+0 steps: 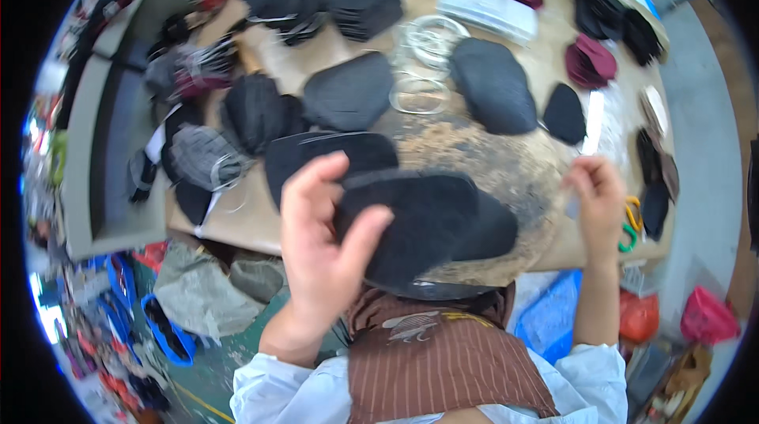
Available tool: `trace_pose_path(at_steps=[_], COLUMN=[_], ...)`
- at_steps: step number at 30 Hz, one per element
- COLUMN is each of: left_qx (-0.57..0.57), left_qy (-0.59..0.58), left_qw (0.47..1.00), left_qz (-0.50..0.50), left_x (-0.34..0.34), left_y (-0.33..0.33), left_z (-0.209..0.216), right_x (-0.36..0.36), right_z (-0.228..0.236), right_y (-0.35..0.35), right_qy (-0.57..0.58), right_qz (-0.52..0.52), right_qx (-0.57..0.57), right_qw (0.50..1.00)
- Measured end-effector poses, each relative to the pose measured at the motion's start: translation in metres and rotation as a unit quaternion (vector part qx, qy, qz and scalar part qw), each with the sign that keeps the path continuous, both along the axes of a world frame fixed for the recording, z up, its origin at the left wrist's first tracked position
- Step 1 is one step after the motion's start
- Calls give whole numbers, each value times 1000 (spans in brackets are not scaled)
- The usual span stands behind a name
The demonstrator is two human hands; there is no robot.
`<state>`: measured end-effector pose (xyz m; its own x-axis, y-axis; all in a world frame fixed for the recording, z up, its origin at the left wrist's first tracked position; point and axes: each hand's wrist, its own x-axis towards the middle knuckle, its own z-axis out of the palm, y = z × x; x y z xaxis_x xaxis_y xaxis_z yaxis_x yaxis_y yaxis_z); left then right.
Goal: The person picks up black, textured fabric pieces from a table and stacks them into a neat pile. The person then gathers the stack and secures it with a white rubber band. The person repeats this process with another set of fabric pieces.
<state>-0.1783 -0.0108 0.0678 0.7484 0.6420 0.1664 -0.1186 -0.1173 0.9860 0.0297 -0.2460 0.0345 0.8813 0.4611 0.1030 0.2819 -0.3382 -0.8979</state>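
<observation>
a tan worktable fills the middle of a cluttered workroom, its surface worn to a mottled, scuffed patch near the person. below its left end a grey-green sack lies on a green floor, and a blue plastic sheet shows under the near edge to the right. the black fabric pieces lie overlapping at the near edge of the table, just in front of the brown striped apron, partly over the worn patch. the left hand is at their left side, thumb standing wide of the curled fingers, with the thumb in front of the black cloth; whether it touches the cloth, i cannot tell. the right hand is well apart from them, over the right side of the table, thumb and forefinger close together; blur hides whether anything sits between them. just beside that hand are scissors with orange and green handles. farther back lie two dark rounded stacks, with pale loops between them, a whitish box behind, and maroon pieces off to the right.
</observation>
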Motion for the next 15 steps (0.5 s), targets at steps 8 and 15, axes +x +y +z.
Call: trace_pose_path(at_steps=[8, 15], left_qx=[372, 181], left_qy=[90, -58], left_qw=[913, 981], left_qz=[140, -34], left_x=[-27, -23], left_y=[12, -29], left_z=[-10, -8], right_x=[173, 31], right_z=[-122, 10], right_y=[-48, 18], right_qy=[-23, -174], right_qz=[-33, -83], right_qx=[-175, -7], right_qw=[984, 981])
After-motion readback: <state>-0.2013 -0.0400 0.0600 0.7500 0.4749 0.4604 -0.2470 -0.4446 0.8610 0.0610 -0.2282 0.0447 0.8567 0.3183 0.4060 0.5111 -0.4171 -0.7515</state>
